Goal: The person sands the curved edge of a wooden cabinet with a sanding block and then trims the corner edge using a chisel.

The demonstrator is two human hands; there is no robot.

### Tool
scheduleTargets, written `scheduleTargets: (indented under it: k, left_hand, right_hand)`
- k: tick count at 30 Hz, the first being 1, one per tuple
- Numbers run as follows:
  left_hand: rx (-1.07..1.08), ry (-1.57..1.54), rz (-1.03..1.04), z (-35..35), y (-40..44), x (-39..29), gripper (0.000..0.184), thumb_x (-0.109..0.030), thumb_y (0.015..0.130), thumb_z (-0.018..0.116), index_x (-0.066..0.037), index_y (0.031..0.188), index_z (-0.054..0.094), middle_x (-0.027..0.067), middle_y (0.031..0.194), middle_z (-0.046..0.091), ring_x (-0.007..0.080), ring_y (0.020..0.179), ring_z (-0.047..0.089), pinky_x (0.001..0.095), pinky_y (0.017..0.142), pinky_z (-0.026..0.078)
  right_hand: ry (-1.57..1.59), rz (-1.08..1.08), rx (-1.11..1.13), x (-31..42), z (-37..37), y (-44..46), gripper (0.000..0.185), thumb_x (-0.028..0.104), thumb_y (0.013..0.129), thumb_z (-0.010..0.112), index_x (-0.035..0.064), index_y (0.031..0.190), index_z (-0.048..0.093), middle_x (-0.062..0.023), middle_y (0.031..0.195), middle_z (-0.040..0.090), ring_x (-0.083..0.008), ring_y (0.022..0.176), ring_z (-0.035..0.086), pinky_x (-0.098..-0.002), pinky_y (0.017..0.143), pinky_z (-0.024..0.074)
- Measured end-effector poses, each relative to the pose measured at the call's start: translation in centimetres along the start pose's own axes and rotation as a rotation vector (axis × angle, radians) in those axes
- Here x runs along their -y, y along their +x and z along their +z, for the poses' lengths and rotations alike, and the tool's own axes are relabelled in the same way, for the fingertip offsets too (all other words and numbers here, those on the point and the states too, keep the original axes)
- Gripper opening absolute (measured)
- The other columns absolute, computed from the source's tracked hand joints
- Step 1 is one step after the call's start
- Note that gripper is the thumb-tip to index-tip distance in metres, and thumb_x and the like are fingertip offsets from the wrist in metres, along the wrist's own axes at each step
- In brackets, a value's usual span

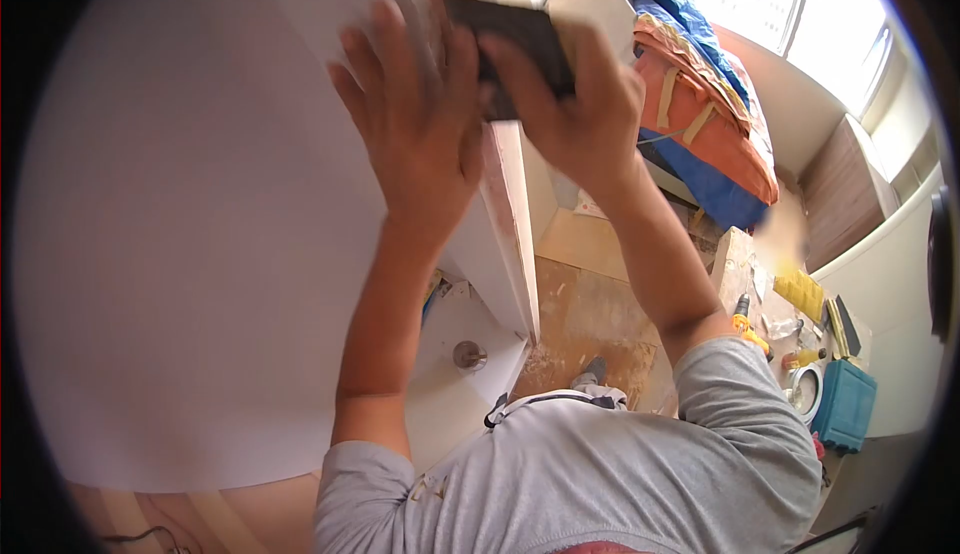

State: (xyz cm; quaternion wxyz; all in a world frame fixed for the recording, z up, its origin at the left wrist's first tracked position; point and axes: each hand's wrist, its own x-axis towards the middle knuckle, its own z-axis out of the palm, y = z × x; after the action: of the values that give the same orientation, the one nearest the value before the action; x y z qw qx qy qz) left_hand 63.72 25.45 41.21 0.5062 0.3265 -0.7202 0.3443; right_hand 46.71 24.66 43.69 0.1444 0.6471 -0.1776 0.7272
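Note:
My right hand [585, 109] is wrapped round a dark, flat rectangular block [525, 39]; its exact kind is too blurred to tell. The block is up against the narrow upright edge [512, 214] of a pale panel. Beside it, my left hand [420, 119] is raised with its fingers spread, near the block and overlapping the panel edge. Whether the left fingertips touch the surface cannot be seen clearly. Both hands are slightly smeared by motion.
A large white panel [200, 254] fills the left. At the right back, orange and blue bags [690, 94] are piled below bright windows. A cluttered bench holds a yellow-and-black drill [748, 329] and a teal case [845, 404]. Dusty brown floor [580, 304] shows below.

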Motion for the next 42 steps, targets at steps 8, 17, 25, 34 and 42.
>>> scheduleTargets:
  k: [8, 17, 25, 34, 42]
  left_hand:
    - [0.121, -0.019, -0.071, 2.6, -16.7, -3.5, 0.046, -0.032, 0.11, 0.058, -0.018, 0.154, 0.064, 0.0321, 0.176, 0.027, 0.0594, 0.164, 0.013, 0.0819, 0.124, 0.007]
    - [-0.052, 0.073, 0.025, 0.7, 1.3, 1.2, 0.054, -0.031, 0.108, 0.065, -0.018, 0.16, 0.058, 0.0346, 0.176, 0.024, 0.0597, 0.162, 0.018, 0.0766, 0.126, 0.014]
    - [0.187, -0.089, -0.157, 3.7, -18.9, -3.9, 0.054, -0.025, 0.105, 0.068, -0.015, 0.157, 0.059, 0.0296, 0.178, 0.022, 0.0615, 0.163, 0.009, 0.0845, 0.123, 0.008]
    - [0.06, -0.042, -0.062, 1.1, -7.6, -1.2, 0.055, -0.03, 0.106, 0.069, -0.016, 0.158, 0.06, 0.0331, 0.177, 0.02, 0.0609, 0.163, 0.01, 0.0818, 0.124, 0.009]
    - [0.095, -0.03, -0.004, 1.4, -7.7, -0.9, 0.056, -0.032, 0.107, 0.068, -0.018, 0.16, 0.058, 0.0297, 0.178, 0.023, 0.0593, 0.164, 0.012, 0.0793, 0.126, 0.009]
  right_hand:
    - [0.058, 0.038, 0.251, -0.5, -3.4, -15.6, 0.031, 0.001, 0.094, 0.084, -0.0027, 0.115, 0.063, -0.0155, 0.083, 0.077, -0.0245, 0.063, 0.076, -0.0358, 0.053, 0.0564]
    - [0.023, 0.006, 0.019, 0.4, 0.0, 1.9, 0.021, 0.009, 0.1, 0.08, -0.0031, 0.112, 0.068, -0.0161, 0.09, 0.08, -0.0224, 0.074, 0.081, -0.0322, 0.063, 0.062]
    - [0.035, 0.021, 0.261, -0.6, -3.4, -16.2, 0.035, 0.004, 0.09, 0.089, -0.0019, 0.115, 0.065, -0.0152, 0.083, 0.076, -0.0254, 0.063, 0.076, -0.0355, 0.056, 0.0578]
    - [-0.033, -0.041, 0.137, -0.5, -1.5, -7.2, 0.033, 0.01, 0.089, 0.09, 0.0001, 0.112, 0.069, -0.0118, 0.074, 0.074, -0.0262, 0.059, 0.074, -0.0348, 0.052, 0.0558]
    - [-0.05, -0.014, 0.152, -0.3, -1.9, -8.3, 0.032, 0.007, 0.093, 0.088, -0.0029, 0.115, 0.066, -0.0126, 0.084, 0.08, -0.0189, 0.068, 0.08, -0.0304, 0.058, 0.0603]
